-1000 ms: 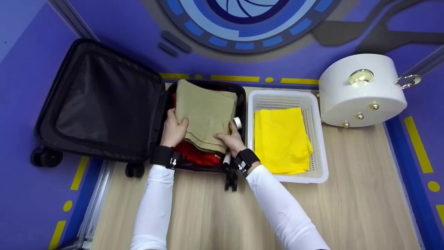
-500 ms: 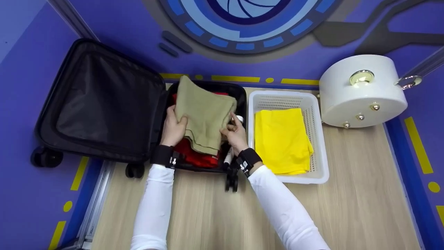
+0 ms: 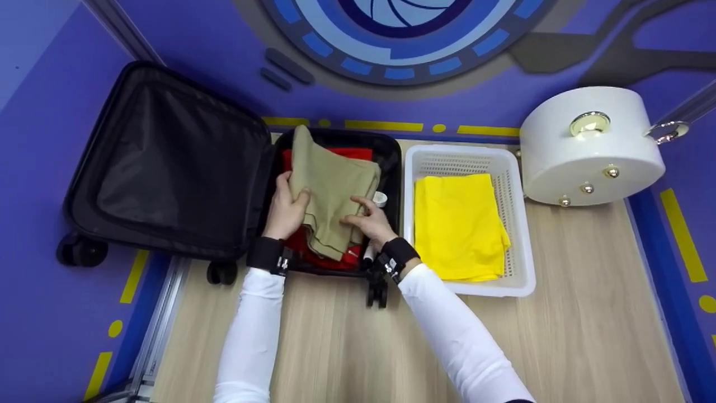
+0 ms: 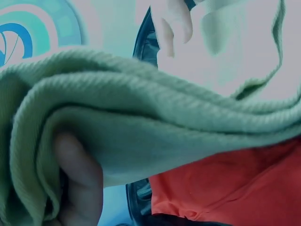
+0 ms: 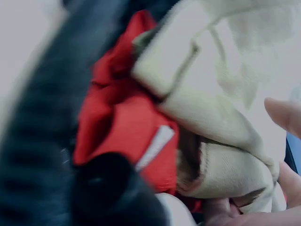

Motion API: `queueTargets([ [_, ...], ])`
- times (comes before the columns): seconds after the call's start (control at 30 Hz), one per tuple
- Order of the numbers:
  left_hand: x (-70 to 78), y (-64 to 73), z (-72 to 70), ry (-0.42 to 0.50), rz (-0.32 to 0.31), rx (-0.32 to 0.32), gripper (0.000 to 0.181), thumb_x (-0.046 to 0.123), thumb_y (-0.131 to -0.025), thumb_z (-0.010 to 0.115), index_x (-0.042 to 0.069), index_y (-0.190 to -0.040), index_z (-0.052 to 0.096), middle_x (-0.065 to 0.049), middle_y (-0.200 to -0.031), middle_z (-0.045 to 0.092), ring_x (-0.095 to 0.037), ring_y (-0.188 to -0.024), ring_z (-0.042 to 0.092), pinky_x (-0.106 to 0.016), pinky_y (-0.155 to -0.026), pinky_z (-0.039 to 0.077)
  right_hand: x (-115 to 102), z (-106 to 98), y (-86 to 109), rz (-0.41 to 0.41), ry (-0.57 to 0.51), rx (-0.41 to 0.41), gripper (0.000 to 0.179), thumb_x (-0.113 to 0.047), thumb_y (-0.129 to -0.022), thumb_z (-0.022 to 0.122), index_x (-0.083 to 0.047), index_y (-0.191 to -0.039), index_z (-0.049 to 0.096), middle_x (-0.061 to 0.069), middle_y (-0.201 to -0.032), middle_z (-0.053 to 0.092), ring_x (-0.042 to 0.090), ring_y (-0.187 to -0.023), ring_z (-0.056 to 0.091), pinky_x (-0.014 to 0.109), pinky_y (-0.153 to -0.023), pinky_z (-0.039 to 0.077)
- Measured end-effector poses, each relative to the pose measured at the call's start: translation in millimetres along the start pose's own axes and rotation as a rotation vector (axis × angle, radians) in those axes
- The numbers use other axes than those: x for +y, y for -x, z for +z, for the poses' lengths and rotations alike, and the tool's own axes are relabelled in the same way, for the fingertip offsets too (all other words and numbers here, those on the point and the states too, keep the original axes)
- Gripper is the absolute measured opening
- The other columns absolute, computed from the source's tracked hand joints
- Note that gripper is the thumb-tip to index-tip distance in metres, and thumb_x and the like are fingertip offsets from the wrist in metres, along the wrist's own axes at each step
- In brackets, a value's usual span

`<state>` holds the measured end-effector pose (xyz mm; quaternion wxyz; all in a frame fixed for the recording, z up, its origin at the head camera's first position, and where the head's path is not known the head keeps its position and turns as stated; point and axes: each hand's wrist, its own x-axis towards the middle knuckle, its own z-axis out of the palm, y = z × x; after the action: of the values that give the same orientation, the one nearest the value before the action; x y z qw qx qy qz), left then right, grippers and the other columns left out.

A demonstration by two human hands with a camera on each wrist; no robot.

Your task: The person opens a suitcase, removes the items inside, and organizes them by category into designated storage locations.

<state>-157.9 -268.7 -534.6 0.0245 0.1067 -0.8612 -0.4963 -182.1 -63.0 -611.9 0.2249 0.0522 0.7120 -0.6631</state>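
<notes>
A folded khaki garment [image 3: 334, 184] lies tilted over red cloth [image 3: 358, 153] inside the open black suitcase [image 3: 394, 168]. My left hand [image 3: 286, 210] grips its left edge, the thumb on top; in the left wrist view, a finger [image 4: 77, 165] shows beneath the folds. At the garment's right side is my right hand [image 3: 372, 221], thumb and index finger over the top. The right wrist view has its fingers [image 5: 290, 181] around a folded edge. Beside that hand sit a white round cap [image 3: 380, 199] and a white tube with a black end [image 5: 106, 183].
The suitcase lid [image 3: 179, 173] leans open at the left. To the right stands a white basket [image 3: 523, 268] with folded yellow cloth [image 3: 458, 224] in it. Farther right is a white rounded case [image 3: 587, 145] with metal knobs. A blue wall [image 3: 481, 106] runs behind.
The garment's right side has been drawn inward and its lower edge has shifted down, baring more red cloth at the back. My right hand moved off the edge, then back over the garment.
</notes>
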Motion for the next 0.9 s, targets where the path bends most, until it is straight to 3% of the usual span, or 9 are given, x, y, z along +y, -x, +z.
queueTargets([
  [0.2, 9.4, 1.5, -2.2, 0.056, 0.028, 0.008, 0.06, 0.019, -0.1, 0.056, -0.004, -0.151, 0.036, -0.029, -0.147, 0.05, -0.038, -0.134, 0.05, -0.047, -0.113, 0.037, -13.6, -17.8, 2.1, 0.026, -0.103, -0.042, 0.06, 0.0, -0.083, 0.082, -0.008, -0.14, 0.065, 0.019, -0.151, 0.047, 0.022, -0.106, 0.062, 0.027, -0.087, 0.055],
  [0.3, 16.7, 5.5, -10.1, 0.1, 0.035, 0.054, 0.057, 0.016, -0.098, 0.058, -0.005, -0.148, 0.039, -0.028, -0.144, 0.052, -0.037, -0.132, 0.051, -0.046, -0.113, 0.036, -29.2, -26.3, 7.1, -0.027, -0.133, -0.006, 0.065, 0.0, -0.081, 0.084, -0.012, -0.142, 0.065, 0.014, -0.157, 0.044, 0.023, -0.1, 0.064, 0.034, -0.091, 0.057],
  [0.4, 27.2, 12.0, -17.4, 0.164, 0.057, 0.096, 0.055, 0.015, -0.099, 0.058, -0.005, -0.147, 0.04, -0.027, -0.143, 0.053, -0.035, -0.131, 0.051, -0.044, -0.114, 0.035, -50.7, -42.5, 15.1, -0.126, -0.082, 0.025, 0.068, -0.001, -0.08, 0.084, -0.016, -0.144, 0.063, 0.007, -0.158, 0.046, 0.02, -0.119, 0.057, 0.035, -0.105, 0.049],
  [0.5, 39.1, 19.9, -16.6, 0.234, 0.118, 0.098, 0.055, 0.013, -0.1, 0.058, -0.005, -0.148, 0.039, -0.026, -0.141, 0.053, -0.033, -0.128, 0.052, -0.043, -0.111, 0.036, -72.7, -67.6, 26.9, -0.239, -0.03, 0.05, 0.07, 0.002, -0.082, 0.081, -0.017, -0.146, 0.061, 0.0, -0.156, 0.05, 0.018, -0.14, 0.042, 0.032, -0.105, 0.047],
  [0.53, 43.1, 22.7, -13.2, 0.265, 0.146, 0.091, 0.056, 0.012, -0.1, 0.058, -0.006, -0.149, 0.037, -0.027, -0.142, 0.053, -0.033, -0.129, 0.052, -0.042, -0.111, 0.037, -79.0, -78.0, 31.4, -0.268, -0.03, 0.05, 0.07, 0.003, -0.083, 0.079, -0.017, -0.147, 0.059, -0.001, -0.156, 0.05, 0.016, -0.146, 0.035, 0.03, -0.101, 0.049],
  [0.63, 54.4, 31.6, 5.6, 0.345, 0.236, 0.063, 0.062, 0.007, -0.098, 0.058, -0.003, -0.152, 0.029, -0.026, -0.147, 0.049, -0.034, -0.13, 0.052, -0.042, -0.108, 0.039, -92.0, -109.7, 43.8, -0.363, -0.048, 0.067, 0.071, 0.011, -0.083, 0.073, -0.012, -0.149, 0.057, 0.001, -0.156, 0.05, 0.019, -0.148, 0.034, 0.026, -0.088, 0.055],
  [0.7, 59.5, 37.6, 22.5, 0.342, 0.301, 0.025, 0.067, 0.004, -0.097, 0.058, 0.0, -0.155, 0.024, -0.025, -0.149, 0.047, -0.035, -0.133, 0.051, -0.043, -0.109, 0.04, -94.8, -130.6, 50.7, -0.424, -0.037, 0.096, 0.07, 0.015, -0.083, 0.071, -0.008, -0.148, 0.058, 0.004, -0.154, 0.051, 0.018, -0.145, 0.038, 0.025, -0.092, 0.053],
  [0.8, 62.9, 45.9, 50.6, 0.232, 0.389, -0.066, 0.06, 0.002, -0.096, 0.057, 0.003, -0.153, 0.038, -0.02, -0.142, 0.048, -0.031, -0.125, 0.053, -0.042, -0.104, 0.044, -91.9, -160.7, 60.9, -0.481, 0.006, 0.16, 0.068, 0.018, -0.083, 0.069, -0.006, -0.146, 0.059, 0.006, -0.149, 0.054, 0.017, -0.139, 0.041, 0.027, -0.105, 0.045],
  [0.9, 64.6, 53.9, 77.9, 0.097, 0.414, -0.184, 0.046, 0.005, -0.098, 0.055, 0.01, -0.143, 0.058, -0.017, -0.125, 0.05, -0.02, -0.092, 0.056, -0.038, -0.088, 0.049, -81.3, -189.5, 69.9, -0.482, 0.046, 0.214, 0.067, 0.018, -0.084, 0.068, -0.007, -0.146, 0.059, 0.008, -0.145, 0.054, 0.019, -0.138, 0.041, 0.028, -0.112, 0.039],
])
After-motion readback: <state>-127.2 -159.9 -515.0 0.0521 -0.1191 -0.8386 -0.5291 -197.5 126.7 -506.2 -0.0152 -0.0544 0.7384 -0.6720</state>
